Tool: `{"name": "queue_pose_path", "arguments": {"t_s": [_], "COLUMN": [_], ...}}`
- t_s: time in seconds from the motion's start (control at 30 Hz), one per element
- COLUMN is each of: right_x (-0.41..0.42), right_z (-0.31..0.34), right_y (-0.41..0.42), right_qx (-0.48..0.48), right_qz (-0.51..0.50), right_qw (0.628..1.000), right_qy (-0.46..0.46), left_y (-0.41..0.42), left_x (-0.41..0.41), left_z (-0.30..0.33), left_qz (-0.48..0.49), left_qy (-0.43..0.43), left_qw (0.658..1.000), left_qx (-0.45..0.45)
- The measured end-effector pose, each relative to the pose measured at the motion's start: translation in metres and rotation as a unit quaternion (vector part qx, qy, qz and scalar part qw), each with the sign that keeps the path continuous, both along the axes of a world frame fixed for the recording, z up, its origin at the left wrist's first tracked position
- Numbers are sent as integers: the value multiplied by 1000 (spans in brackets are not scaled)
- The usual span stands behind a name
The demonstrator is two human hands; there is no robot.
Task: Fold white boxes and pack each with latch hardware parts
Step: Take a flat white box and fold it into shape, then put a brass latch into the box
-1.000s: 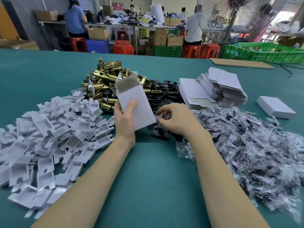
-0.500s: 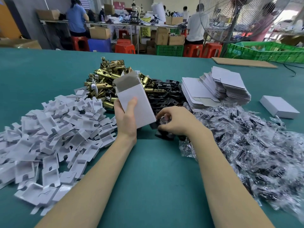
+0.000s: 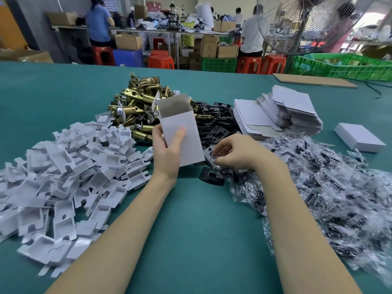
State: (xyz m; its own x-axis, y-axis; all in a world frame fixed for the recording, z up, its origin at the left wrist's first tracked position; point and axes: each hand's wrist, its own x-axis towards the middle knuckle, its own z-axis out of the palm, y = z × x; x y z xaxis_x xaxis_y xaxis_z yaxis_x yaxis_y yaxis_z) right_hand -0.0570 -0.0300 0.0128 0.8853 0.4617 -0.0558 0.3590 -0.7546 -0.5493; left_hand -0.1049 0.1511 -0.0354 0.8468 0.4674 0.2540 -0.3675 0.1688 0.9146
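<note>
Left hand (image 3: 167, 151), in my one head view, grips an erected white box (image 3: 180, 132) upright, thumb pressed on its front face, top flap open toward the heap of brass latches (image 3: 140, 107). Right hand (image 3: 235, 153) is curled low beside the box, its fingers pinching a black strike plate (image 3: 209, 152) together with what looks like a clear screw packet (image 3: 218, 166); a second black plate (image 3: 212, 178) lies on the green table (image 3: 191, 230) just below. White plastic inserts (image 3: 63, 177) are heaped left, bagged packets (image 3: 328, 198) right, flat box blanks (image 3: 275, 111) behind, one closed box (image 3: 358, 140) far right. My worry: the slippery packet could slide from the pinch, or the plate could catch the box mouth and crush it.
</note>
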Motion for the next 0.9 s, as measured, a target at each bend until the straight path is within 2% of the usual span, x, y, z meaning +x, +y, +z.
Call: {"name": "queue_pose_path", "arguments": {"t_s": [0.13,0.3,0.43,0.57,0.67,0.73,0.8,0.9], "right_x": [-4,-6,-7,-10,-12,-13,-12,-8], "right_z": [3,6,8,11,27,44,61,87], "right_y": [2,0,2,7,6,11,26,70], "right_qx": [33,101,96,74,129,194,249,216], "right_qz": [17,35,36,28,14,-33,-75,-53], "right_qw": [999,994,994,996,990,980,957,936], "right_qy": [10,27,36,38,61,-4,-129,-274], "left_y": [-2,9,22,32,34,31,22,10], "left_x": [0,1,0,0,1,1,0,-1], "left_z": [-3,10,11,17,18,15,12,6], "left_qz": [-49,-136,-114,-108,-122,-120,-109,-112], "left_qy": [26,45,64,68,66,58,44,34], "left_qw": [991,961,953,955,953,958,966,972], "left_qx": [121,237,274,268,271,252,229,204]}}
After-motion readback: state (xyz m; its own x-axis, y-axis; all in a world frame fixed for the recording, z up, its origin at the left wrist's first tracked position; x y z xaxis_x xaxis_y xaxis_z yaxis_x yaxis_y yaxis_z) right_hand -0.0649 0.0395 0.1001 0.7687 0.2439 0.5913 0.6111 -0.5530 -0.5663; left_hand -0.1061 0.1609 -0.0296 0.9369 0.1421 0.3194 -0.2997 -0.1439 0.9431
